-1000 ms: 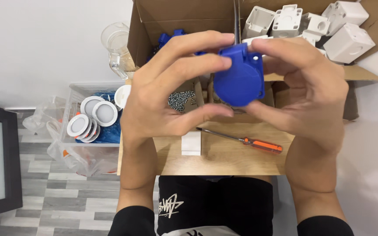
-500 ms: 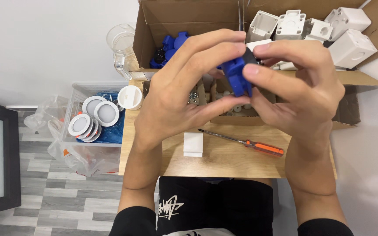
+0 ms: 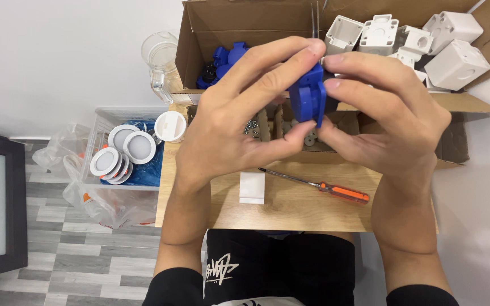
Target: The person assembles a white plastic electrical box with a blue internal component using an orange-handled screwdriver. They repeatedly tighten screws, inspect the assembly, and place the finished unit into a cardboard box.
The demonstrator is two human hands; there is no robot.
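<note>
Blue plastic part [image 3: 308,96] pinched between left hand [image 3: 231,127] and right hand [image 3: 392,122], held edge-on above wooden table [image 3: 301,204]. Left fingers over top, thumb under; right fingertips pressed on far side. Below the grip: orange-handled screwdriver [image 3: 324,188] and small white block [image 3: 252,187]. Behind: cardboard box [image 3: 199,34] with blue parts, white housings [image 3: 426,45] beyond right hand.

Bare forearms; black sleeves pushed up; black printed shirt.
</note>
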